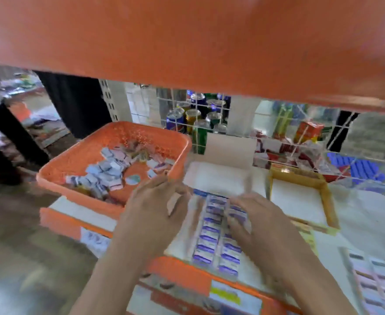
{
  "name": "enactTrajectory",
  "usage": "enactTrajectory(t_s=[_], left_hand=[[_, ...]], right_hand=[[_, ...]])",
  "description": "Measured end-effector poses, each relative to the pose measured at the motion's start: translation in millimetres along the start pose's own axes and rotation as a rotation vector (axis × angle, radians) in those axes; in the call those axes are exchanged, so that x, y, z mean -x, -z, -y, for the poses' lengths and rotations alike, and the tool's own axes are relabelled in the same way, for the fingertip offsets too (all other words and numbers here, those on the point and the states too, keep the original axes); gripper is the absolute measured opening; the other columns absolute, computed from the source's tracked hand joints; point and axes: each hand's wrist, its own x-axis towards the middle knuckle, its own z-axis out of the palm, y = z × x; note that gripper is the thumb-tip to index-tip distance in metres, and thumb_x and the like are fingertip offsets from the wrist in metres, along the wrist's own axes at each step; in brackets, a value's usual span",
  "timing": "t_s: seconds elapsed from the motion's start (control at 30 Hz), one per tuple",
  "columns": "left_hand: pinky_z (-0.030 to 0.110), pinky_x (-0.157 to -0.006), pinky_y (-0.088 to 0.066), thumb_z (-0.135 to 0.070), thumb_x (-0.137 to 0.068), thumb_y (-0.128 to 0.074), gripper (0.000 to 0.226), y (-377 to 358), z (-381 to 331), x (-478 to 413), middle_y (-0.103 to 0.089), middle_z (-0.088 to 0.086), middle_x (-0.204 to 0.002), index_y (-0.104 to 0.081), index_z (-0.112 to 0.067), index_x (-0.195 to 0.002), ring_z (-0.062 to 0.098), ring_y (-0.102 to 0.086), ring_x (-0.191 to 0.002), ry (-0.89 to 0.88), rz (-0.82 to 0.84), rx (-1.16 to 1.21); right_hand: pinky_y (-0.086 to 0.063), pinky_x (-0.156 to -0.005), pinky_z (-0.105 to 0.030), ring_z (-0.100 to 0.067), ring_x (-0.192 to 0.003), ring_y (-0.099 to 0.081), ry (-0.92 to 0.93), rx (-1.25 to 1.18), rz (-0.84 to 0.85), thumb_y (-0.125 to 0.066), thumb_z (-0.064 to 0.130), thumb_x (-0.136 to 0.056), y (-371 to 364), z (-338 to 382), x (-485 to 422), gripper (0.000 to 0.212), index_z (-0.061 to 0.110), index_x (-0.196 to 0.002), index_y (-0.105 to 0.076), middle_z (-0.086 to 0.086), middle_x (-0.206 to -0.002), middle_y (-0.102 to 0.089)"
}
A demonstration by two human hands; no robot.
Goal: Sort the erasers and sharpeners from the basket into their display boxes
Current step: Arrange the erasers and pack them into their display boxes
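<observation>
One head-worn view — close, looking forward and down under an orange shelf (187,42).

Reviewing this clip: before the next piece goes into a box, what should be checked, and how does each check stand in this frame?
1. Basket has loose pieces left to sort: ok.
2. White display box has bare room beyond the eraser rows: ok.
3. Right hand lies flat on the right row, holding nothing: ok.
4. Left hand free to pick: cannot tell; a pale patch by its fingers is blurred.
5. Erasers told from sharpeners in the basket: cannot tell, too blurred.
6. Yellow-rimmed box is unobstructed: ok.
</observation>
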Motion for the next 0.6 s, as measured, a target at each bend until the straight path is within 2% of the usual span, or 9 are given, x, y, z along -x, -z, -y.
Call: enactTrajectory(t_s=[0.07, 0.13, 0.27, 0.37, 0.43, 0.53, 0.6], left_hand=[[0.030, -0.077, -0.049, -0.040, -0.086, -0.053, 0.023, 30, 39, -5, -0.067, -0.006, -0.094, -0.071, -0.027, -0.092, 0.018, -0.062, -0.083, 0.151, 0.037, -0.044], [0.032, -0.079, -0.048, -0.040, -0.089, -0.057, 0.012, 54, 80, -13, -0.065, -0.008, -0.096, -0.066, -0.036, -0.095, 0.017, -0.061, -0.086, 0.273, 0.139, -0.103], [0.028, -0.070, -0.046, -0.050, -0.092, -0.051, 0.018, 84, 136, -38, -0.060, -0.011, -0.094, -0.060, -0.036, -0.100, 0.010, -0.056, -0.083, 0.369, 0.472, -0.318], [0.024, -0.073, -0.049, -0.041, -0.091, -0.056, 0.031, 82, 154, -59, -0.060, -0.009, -0.111, -0.057, -0.035, -0.122, 0.010, -0.059, -0.089, 0.345, 0.698, -0.300], [0.028, -0.081, -0.051, -0.033, -0.090, -0.060, 0.041, 75, 159, -72, -0.059, -0.005, -0.123, -0.052, -0.031, -0.130, 0.014, -0.060, -0.099, 0.299, 0.763, -0.300], [0.032, -0.090, -0.051, -0.024, -0.089, -0.061, 0.041, 59, 162, -86, -0.057, 0.000, -0.128, -0.056, -0.024, -0.129, 0.020, -0.058, -0.110, 0.177, 0.840, -0.477], [0.035, -0.090, -0.052, -0.024, -0.090, -0.060, 0.031, 51, 165, -90, -0.061, 0.001, -0.121, -0.061, -0.021, -0.121, 0.022, -0.060, -0.107, 0.143, 0.893, -0.523]], right_hand=[[-0.031, -0.083, -0.016, -0.007, -0.111, -0.044, 0.055, -0.028, 0.033, -0.046, 0.030, -0.096, -12, 31, -30, 0.030, 0.035, -0.126, -0.050, 0.016, -0.114, -0.048], [-0.034, -0.084, -0.020, -0.010, -0.107, -0.047, 0.133, -0.023, 0.033, -0.047, 0.029, -0.095, -27, 60, -60, 0.027, 0.029, -0.121, -0.054, 0.011, -0.111, -0.053], [-0.038, -0.082, -0.025, -0.012, -0.104, -0.049, 0.161, 0.033, 0.023, -0.050, 0.028, -0.093, -56, 102, -109, 0.026, 0.024, -0.117, -0.057, 0.008, -0.112, -0.057], [-0.044, -0.077, -0.032, -0.018, -0.097, -0.052, 0.114, 0.136, 0.129, -0.052, 0.026, -0.090, -72, 119, -138, 0.018, 0.020, -0.106, -0.058, 0.001, -0.104, -0.058], [-0.046, -0.074, -0.033, -0.021, -0.094, -0.055, 0.039, 0.217, 0.255, -0.054, 0.026, -0.090, -81, 125, -153, 0.020, 0.019, -0.109, -0.057, -0.003, -0.104, -0.059], [-0.050, -0.077, -0.037, -0.026, -0.100, -0.057, -0.036, 0.322, 0.393, -0.054, 0.016, -0.088, -95, 129, -171, 0.038, 0.020, -0.126, -0.051, -0.006, -0.114, -0.057], [-0.051, -0.084, -0.042, -0.028, -0.106, -0.055, -0.063, 0.365, 0.456, -0.054, 0.010, -0.086, -103, 128, -183, 0.046, 0.019, -0.131, -0.048, -0.006, -0.123, -0.051]])
